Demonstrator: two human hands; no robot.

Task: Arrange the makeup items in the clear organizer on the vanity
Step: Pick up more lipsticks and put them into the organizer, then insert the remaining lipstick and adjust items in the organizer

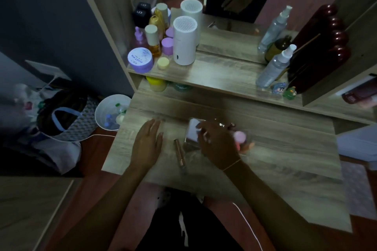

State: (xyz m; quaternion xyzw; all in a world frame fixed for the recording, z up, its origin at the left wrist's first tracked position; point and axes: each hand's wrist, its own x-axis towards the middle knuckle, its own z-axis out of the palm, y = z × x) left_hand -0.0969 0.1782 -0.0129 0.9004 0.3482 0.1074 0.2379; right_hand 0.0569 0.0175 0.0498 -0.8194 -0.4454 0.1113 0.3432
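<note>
1. Clear organizer point(192, 134) sits mid-counter point(285, 159), a bit toward the front edge; dim and blurred, so its walls are hard to make out
2. Right hand point(216, 144) is at it, grip curled; holding something or not, cannot tell. Left hand point(148, 144) flat on the counter, fingers spread
3. Risks: rose-gold tube point(180, 155) lies loose between the hands, a nudge could roll it off the front edge; pink round item point(239, 136) beside the right hand could get knocked

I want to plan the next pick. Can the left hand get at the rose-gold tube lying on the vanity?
Probably yes. The left hand lies flat and empty just beside the rose-gold tube, with only bare vanity between them; the right hand is off to its other side.
</note>
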